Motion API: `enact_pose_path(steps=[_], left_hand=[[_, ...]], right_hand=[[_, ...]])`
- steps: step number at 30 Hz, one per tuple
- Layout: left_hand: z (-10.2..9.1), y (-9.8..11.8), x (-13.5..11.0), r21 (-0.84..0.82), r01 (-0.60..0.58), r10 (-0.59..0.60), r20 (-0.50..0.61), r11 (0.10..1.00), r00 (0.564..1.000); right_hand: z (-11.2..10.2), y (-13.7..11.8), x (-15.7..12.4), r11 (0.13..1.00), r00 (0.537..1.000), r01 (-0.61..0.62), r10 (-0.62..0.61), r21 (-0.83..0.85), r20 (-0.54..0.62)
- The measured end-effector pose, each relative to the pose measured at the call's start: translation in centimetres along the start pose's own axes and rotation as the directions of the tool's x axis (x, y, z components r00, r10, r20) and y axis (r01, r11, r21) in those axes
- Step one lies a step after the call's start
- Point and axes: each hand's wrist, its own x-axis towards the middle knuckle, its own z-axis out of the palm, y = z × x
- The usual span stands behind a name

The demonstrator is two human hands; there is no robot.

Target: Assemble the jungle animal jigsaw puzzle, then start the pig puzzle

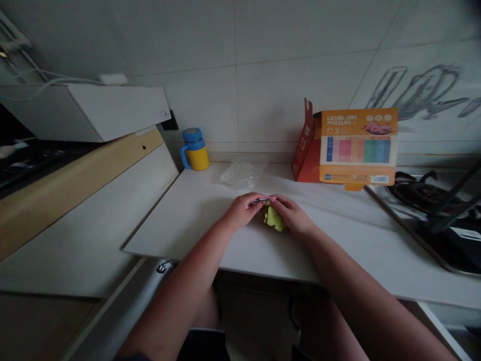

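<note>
- Left of the left hand (244, 210), the tabletop (188, 225) lies bare out to its left edge.
- The green pieces (274, 218) fill the gap under the right hand (293, 216).
- Far left, a blue-and-yellow mug (194, 149) stands by the wall.
- A crumpled clear bag (242, 173) lies between the hands and the wall.
- Far right, an open orange puzzle box (356, 145) blocks the wall side.
- Right of the hands, a bare strip runs to the stove (424, 198), whose black pan supports rise there.

Orange puzzle box (356, 148) standing upright, yellow mug (195, 150) — blue lid — crumpled clear bag (242, 173), stove (424, 195) at right
</note>
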Motion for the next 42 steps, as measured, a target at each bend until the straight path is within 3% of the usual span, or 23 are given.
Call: enact_pose_path(steps=[3,6,8,11,16,20,22,24,27,30,35,42], left_hand=[[-0.3,0.0,0.2,0.050,0.083,-0.079,-0.086,0.995,0.993],[-0.9,-0.2,0.4,-0.001,0.242,-0.238,-0.185,0.970,0.953],[-1.4,-0.6,0.6,-0.043,0.290,-0.293,-0.191,0.956,0.937],[-1.6,-1.0,0.7,-0.124,0.326,-0.343,-0.158,0.937,0.926],[-1.0,-0.7,0.5,-0.300,0.402,-0.427,-0.021,0.865,0.904],[-0.9,0.2,0.1,-0.407,0.451,-0.461,0.081,0.794,0.884],[-1.1,0.4,0.0,-0.458,0.444,-0.439,0.124,0.770,0.890],[-1.2,0.5,0.0,-0.450,0.373,-0.354,0.130,0.811,0.926],[-1.4,0.3,0.2,-0.332,0.143,-0.129,0.062,0.932,0.990],[-1.6,0.2,0.4,-0.209,-0.032,0.031,-0.008,0.977,0.999],[-1.7,0.2,0.5,-0.113,-0.017,0.014,-0.031,0.993,0.999],[-1.6,-0.7,0.4,-0.142,0.026,-0.027,-0.002,0.990,1.000]], right_hand=[[0.0,-0.1,0.1,1.000,1.000,-0.008,0.007,-0.015,-0.030],[-0.4,0.0,0.6,1.000,0.991,-0.006,0.009,0.021,-0.132],[-0.8,0.1,0.9,0.998,0.976,0.039,-0.027,0.052,-0.216],[-1.3,0.1,1.3,0.987,0.954,0.051,-0.003,0.155,-0.299],[-1.8,-0.3,1.5,0.930,0.943,-0.063,0.174,0.362,-0.284],[-2.2,-0.2,1.6,0.904,0.924,-0.082,0.226,0.420,-0.307],[-2.3,-0.1,1.7,0.907,0.921,-0.065,0.215,0.416,-0.325],[-2.3,0.0,1.9,0.914,0.919,-0.045,0.196,0.403,-0.342],[-2.2,0.1,2.1,0.924,0.913,-0.018,0.170,0.381,-0.371],[-2.2,0.3,2.2,0.930,0.914,-0.010,0.158,0.369,-0.373],[-2.3,0.6,2.3,0.936,0.919,0.001,0.138,0.353,-0.369],[-2.1,0.7,2.4,0.946,0.928,0.004,0.118,0.324,-0.354]])
